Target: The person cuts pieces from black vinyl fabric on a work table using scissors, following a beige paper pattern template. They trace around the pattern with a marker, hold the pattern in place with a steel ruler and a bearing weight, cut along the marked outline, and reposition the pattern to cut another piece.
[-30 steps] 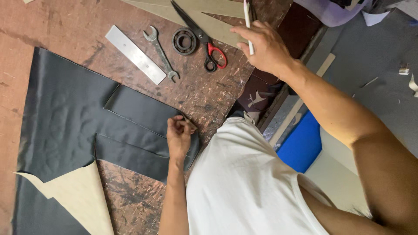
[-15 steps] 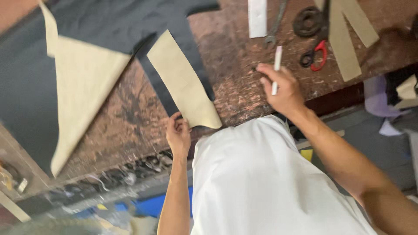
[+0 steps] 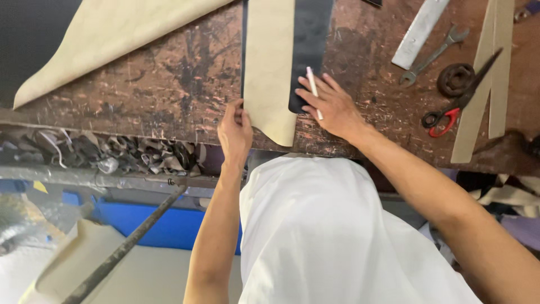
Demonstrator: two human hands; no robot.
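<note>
We look down from a head camera at a scarred, reddish-brown bench (image 3: 169, 84) that fills the upper part of the frame, with our white shirt (image 3: 332, 236) below the middle.

Our left hand (image 3: 235, 130), just left of centre, pinches the lower left edge of a tan strip (image 3: 270, 73) between thumb and fingers; its grip is closed on that strip. The tan strip runs from the top edge of the frame down to the near edge of the bench, where its rounded end sits.

Touching the tan strip on its right lies a black strip (image 3: 309, 45), partly under it. Our right hand (image 3: 332, 107), right of centre, rests with spread fingers on the lower end of the black strip. A thin white marking pencil (image 3: 313, 90) is held between its fingers, pointing up the frame; the grip is closed on the pencil.

In the upper left a large tan sheet (image 3: 124, 39) lies folded over.

In the upper right, well apart from both hands, lie a flat metal ruler (image 3: 419, 34), a spanner (image 3: 433, 56), a dark ring-shaped object (image 3: 455, 79), red-handled scissors (image 3: 458, 104) and two long tan strips (image 3: 489, 73).

Below the bench edge at the left we see a heap of scraps (image 3: 112, 155).
</note>
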